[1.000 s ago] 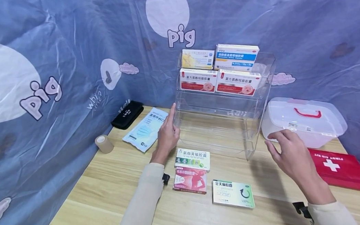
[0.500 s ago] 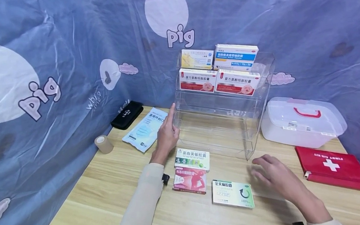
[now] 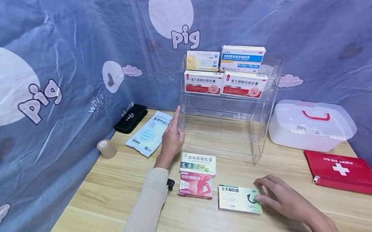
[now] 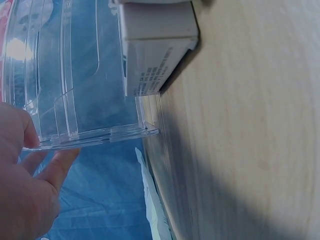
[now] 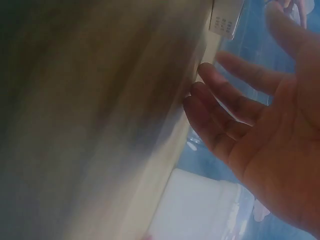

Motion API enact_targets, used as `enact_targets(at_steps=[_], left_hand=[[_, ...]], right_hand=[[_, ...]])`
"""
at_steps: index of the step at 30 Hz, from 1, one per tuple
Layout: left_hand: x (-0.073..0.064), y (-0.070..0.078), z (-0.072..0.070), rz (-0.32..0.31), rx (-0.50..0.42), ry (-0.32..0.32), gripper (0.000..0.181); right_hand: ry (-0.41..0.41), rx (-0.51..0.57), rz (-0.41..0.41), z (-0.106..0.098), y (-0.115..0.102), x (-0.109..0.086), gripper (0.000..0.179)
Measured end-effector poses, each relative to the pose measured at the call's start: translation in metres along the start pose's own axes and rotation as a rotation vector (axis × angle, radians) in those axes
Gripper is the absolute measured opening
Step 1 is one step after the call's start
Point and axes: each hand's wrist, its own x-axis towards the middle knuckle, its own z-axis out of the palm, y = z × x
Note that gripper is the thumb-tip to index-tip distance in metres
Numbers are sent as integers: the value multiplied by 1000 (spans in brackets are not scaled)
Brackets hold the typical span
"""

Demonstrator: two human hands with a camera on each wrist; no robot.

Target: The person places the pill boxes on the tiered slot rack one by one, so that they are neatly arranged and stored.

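Observation:
A clear plastic display rack (image 3: 218,128) stands mid-table, with medicine boxes on its upper tiers: two red-and-white boxes (image 3: 203,83), a blue-and-white box (image 3: 243,59) and a yellow-and-white box (image 3: 203,61). My left hand (image 3: 172,140) holds the rack's left side panel, thumb on one face and fingers on the other in the left wrist view. Beside the right end of a green-and-white medicine box (image 3: 239,199) is my right hand (image 3: 283,198), thumb and fingers spread apart. A pink medicine box (image 3: 195,185) and a white-and-green medicine box (image 3: 198,164) lie before the rack.
Left of the rack lie a face mask packet (image 3: 150,133), a black case (image 3: 130,118) and a tan tape roll (image 3: 106,149). On the right are a translucent box (image 3: 311,126) with a red handle and a red first aid pouch (image 3: 346,173). A blue curtain hangs behind.
My right hand has come down and to the left, from near the translucent box to the right end of the green-and-white medicine box. The left hand stays at the rack.

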Motion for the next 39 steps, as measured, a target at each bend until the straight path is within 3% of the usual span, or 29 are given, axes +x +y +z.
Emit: enact_targets(at_steps=[12,39], left_hand=[[-1,-1,0,48,2,33,100],[0,0,-1,17,-8,12,103]], right_hand=[[-41,20,-40,8,-5,-14,68],[-83,44,9,7,-5,-14,60]])
